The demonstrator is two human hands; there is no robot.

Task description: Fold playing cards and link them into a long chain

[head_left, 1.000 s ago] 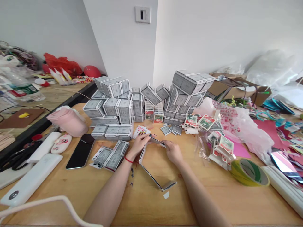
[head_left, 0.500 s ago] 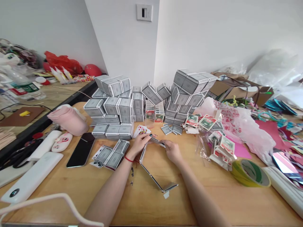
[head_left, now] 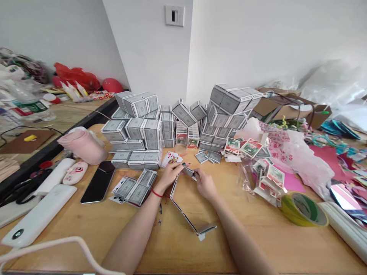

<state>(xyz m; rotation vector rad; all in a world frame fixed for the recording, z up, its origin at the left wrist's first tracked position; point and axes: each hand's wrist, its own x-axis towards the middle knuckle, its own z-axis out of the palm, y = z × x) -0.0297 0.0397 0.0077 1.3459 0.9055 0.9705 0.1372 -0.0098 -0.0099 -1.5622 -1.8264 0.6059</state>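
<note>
A jointed strip of playing cards (head_left: 185, 214) stands on edge on the wooden table, bent into a zigzag. My left hand (head_left: 171, 173) pinches its far end. My right hand (head_left: 206, 184) grips the same end from the other side, thumb and fingers closed on a card there. The strip's near end bends right, and a small white tab (head_left: 202, 236) sticks out at that corner. Left of my left forearm lie joined grey-backed cards (head_left: 137, 187). Face-up cards (head_left: 171, 158) lie just beyond my left hand.
Stacked blocks of folded cards (head_left: 145, 131) rise at the back. On the right are opened card boxes (head_left: 269, 177), yellow tape (head_left: 304, 209) and a plastic bag (head_left: 292, 152). A black phone (head_left: 98, 182), a white device (head_left: 40, 214) and a pale cable (head_left: 77, 240) lie left.
My right hand has shifted slightly left, closer to my left hand. The card between them has tilted to show more of its face. The strip's near end has moved slightly.
</note>
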